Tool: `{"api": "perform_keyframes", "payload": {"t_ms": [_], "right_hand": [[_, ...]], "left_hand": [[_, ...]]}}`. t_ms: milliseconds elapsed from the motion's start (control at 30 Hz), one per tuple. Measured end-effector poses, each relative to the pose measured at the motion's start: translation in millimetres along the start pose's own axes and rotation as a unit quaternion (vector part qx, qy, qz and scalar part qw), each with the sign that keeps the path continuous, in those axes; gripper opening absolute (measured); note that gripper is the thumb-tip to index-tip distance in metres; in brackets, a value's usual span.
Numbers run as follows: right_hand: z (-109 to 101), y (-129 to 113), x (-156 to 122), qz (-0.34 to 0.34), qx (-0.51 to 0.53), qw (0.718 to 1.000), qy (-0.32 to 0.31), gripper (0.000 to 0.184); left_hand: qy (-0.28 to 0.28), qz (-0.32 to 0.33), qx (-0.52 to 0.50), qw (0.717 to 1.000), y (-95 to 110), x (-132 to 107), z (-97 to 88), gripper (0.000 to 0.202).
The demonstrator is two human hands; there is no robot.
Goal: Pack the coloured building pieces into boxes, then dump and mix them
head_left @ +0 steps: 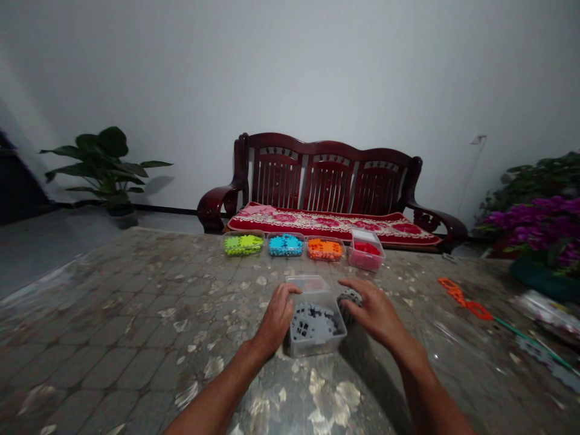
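A clear plastic box [314, 341] of grey toy pieces [312, 321] stands on the table in front of me. My left hand [275, 320] curls round the box's left wall and holds it. My right hand [374, 310] hovers just right of the box with its fingers closed on a round grey piece [348, 298]. Farther back a row of clear boxes holds green pieces [243, 244], blue pieces [285, 244], orange pieces [325, 249] and red pieces [366, 249].
The table [136, 314] has a patterned stone-look cover. An orange chain of linked pieces [462, 298] with a green rod lies at the right. Behind the table stand a dark wooden bench [328, 181], a potted plant [106, 166] and purple flowers [541, 223].
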State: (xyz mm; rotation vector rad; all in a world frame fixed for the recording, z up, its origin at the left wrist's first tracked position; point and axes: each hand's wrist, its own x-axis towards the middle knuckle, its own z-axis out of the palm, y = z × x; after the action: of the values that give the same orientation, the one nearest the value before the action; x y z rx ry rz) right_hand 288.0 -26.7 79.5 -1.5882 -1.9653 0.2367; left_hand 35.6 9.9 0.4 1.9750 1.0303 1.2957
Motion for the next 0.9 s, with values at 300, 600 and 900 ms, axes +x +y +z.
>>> {"api": "perform_keyframes", "payload": {"t_ms": [300, 600, 900], "right_hand": [[-7, 23, -4, 0.133, -0.129, 0.982, -0.047, 0.054], [-5, 23, -9, 0.121, -0.162, 0.978, -0.056, 0.053], [-11, -1, -10, 0.071, -0.002, 0.997, -0.029, 0.051]], "left_hand": [[0.009, -0.004, 0.003, 1.0, 0, 1, 0.8, 0.025], [0.007, -0.001, 0.0, 1.0, -2, 0, 0.2, 0.026], [0.005, -0.007, -0.006, 1.0, 0, 1, 0.1, 0.025]]}}
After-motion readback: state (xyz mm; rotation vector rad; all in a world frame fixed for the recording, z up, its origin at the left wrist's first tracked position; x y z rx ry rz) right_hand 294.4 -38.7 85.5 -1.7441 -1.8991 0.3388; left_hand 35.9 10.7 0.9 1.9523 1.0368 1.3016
